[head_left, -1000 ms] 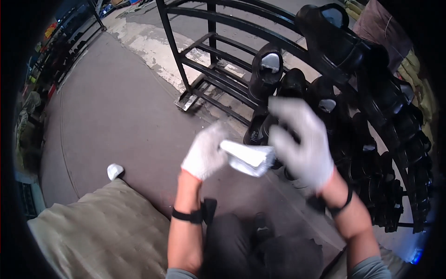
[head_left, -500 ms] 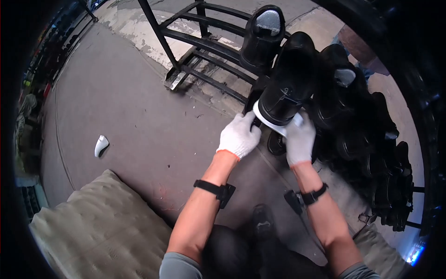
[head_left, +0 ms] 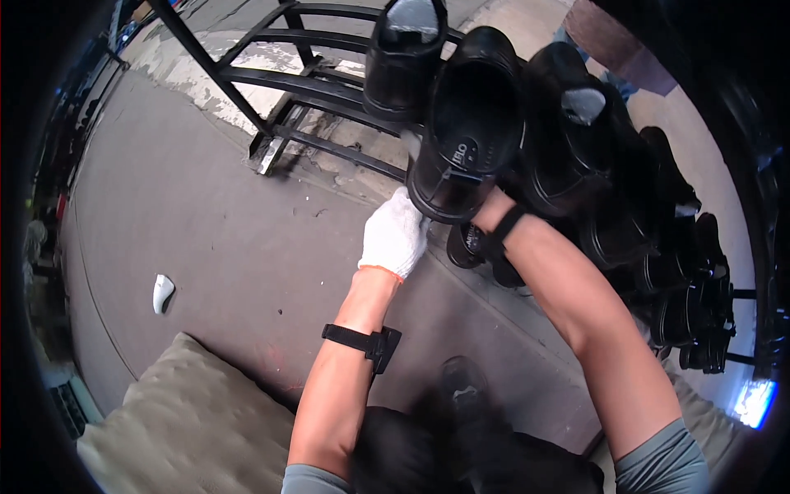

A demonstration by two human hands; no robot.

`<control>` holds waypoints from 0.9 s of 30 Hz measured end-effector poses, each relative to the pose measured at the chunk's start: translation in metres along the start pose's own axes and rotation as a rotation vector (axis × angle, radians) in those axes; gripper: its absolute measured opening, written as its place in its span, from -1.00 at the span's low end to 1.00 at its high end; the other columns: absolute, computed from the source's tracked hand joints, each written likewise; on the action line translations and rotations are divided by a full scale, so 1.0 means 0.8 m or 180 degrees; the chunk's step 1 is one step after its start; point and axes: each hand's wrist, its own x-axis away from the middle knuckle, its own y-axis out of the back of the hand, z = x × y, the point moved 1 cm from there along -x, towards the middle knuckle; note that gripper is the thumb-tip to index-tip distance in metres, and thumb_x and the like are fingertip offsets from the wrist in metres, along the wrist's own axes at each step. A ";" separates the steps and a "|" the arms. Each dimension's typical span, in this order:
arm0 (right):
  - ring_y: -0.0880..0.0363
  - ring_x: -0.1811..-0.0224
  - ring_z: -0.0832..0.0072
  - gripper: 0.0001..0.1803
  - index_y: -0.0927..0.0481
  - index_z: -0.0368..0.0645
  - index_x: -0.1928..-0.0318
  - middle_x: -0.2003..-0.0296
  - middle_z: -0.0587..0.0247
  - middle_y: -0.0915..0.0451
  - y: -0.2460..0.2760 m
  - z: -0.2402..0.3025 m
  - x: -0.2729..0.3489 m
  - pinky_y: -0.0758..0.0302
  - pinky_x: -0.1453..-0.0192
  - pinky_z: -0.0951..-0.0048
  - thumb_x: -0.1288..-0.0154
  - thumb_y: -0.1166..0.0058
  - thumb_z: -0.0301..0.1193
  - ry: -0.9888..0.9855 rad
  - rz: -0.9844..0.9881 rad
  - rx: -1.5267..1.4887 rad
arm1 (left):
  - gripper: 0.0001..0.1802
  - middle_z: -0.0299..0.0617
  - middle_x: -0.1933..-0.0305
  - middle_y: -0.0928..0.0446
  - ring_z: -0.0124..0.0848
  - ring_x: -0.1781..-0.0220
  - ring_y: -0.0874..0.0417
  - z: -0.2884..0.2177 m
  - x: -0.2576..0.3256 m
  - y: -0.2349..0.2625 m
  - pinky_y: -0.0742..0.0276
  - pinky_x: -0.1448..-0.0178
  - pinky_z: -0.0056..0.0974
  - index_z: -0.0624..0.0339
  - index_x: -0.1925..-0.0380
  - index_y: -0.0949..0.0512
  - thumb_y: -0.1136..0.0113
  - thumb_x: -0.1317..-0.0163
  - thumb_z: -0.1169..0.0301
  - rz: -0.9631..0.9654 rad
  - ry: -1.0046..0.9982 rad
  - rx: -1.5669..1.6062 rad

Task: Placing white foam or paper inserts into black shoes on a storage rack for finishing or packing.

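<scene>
My left hand [head_left: 393, 235], in a white knitted glove with an orange cuff, is at the heel of a black shoe [head_left: 479, 123] on the rack. Its fingers curl inward and their tips are hidden, so what they grip does not show. My right forearm [head_left: 568, 284] reaches under that same shoe, which covers the right hand. A small pale patch [head_left: 410, 145] shows at the shoe's left side; I cannot tell whether it is glove or a white piece. Below, a smaller black shoe [head_left: 466, 245] sits close to my right wrist.
The black metal rack [head_left: 321, 81] extends to the upper left. Another black shoe [head_left: 403, 70] stands on it, with several more [head_left: 568, 148] to the right. A white curved piece [head_left: 163, 293] lies on the grey floor. A greenish-grey cushion-like bundle [head_left: 189, 403] is at lower left.
My right hand has gone leftward beneath the shoe and out of sight. The white flat piece between my hands is no longer plainly visible. The view has shifted, moving the rack up and left.
</scene>
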 end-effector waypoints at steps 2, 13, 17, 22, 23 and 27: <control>-0.35 -0.65 0.07 -0.49 -0.51 -0.11 -0.54 -0.56 -0.11 -0.44 0.004 0.001 0.006 -0.24 -0.78 0.16 -0.70 0.05 -0.34 -0.0159 -0.0056 0.0171 | -0.72 0.22 -0.03 -0.71 0.25 -0.03 -0.78 0.006 -0.011 -0.006 -0.74 -0.09 0.15 0.15 -0.08 -0.67 -0.31 -0.43 0.35 0.0072 0.0039 0.0045; -0.26 -0.55 -0.27 -0.18 -0.58 -0.01 -0.48 -0.49 -0.17 -0.37 0.067 0.083 0.232 -0.27 -0.61 -0.24 -0.14 -0.48 -0.30 -0.1214 -0.0745 0.1993 | -0.62 0.07 0.17 -0.73 0.06 0.25 -0.86 -0.077 0.067 -0.048 -0.77 0.24 0.11 0.11 -0.26 -0.56 -0.17 -0.49 0.33 0.0805 -0.0472 -0.0392; -0.51 -0.45 -0.12 -0.46 -0.62 -0.21 -0.41 -0.36 -0.22 -0.60 0.064 0.014 0.202 -0.34 -0.62 -0.11 -0.48 -0.27 -0.34 -0.0748 -0.0764 0.1907 | -0.87 0.09 0.20 -0.72 0.03 0.17 -0.84 -0.080 0.028 -0.062 -0.76 0.20 0.13 0.14 0.11 -0.62 -0.18 -0.44 0.38 -0.0222 -0.0711 -0.0015; -0.75 -0.15 -0.15 -0.57 -0.77 -0.31 -0.18 -0.11 -0.24 -0.78 0.088 0.009 0.151 -0.63 -0.29 -0.04 -0.54 -0.23 -0.22 -0.2050 -0.0455 0.1823 | -0.60 0.13 0.25 -0.77 0.04 0.26 -0.84 -0.137 0.043 -0.009 -0.76 0.23 0.07 0.30 -0.25 -0.57 -0.10 -0.49 0.39 -0.0166 0.0043 -0.0113; -0.74 -0.19 -0.11 -0.59 -0.76 -0.30 -0.17 -0.13 -0.21 -0.77 0.080 0.038 0.157 -0.63 -0.32 -0.01 -0.52 -0.25 -0.26 -0.1379 -0.0711 0.2007 | -0.53 0.13 0.17 -0.78 0.00 0.28 -0.85 -0.162 0.058 0.016 -0.76 0.25 0.05 0.37 -0.31 -0.55 -0.13 -0.46 0.38 -0.0168 0.0090 -0.0362; -0.65 -0.28 0.04 -0.63 -0.68 -0.28 -0.23 -0.19 -0.03 -0.68 0.104 0.214 0.106 -0.53 -0.46 0.17 -0.45 -0.19 -0.57 -0.0215 0.0108 -0.0370 | -0.62 0.13 0.01 -0.77 -0.17 0.13 -0.87 -0.286 0.158 0.221 -0.78 0.18 -0.17 0.36 -0.16 -0.69 -0.18 -0.42 0.42 -0.0704 0.0625 -0.0962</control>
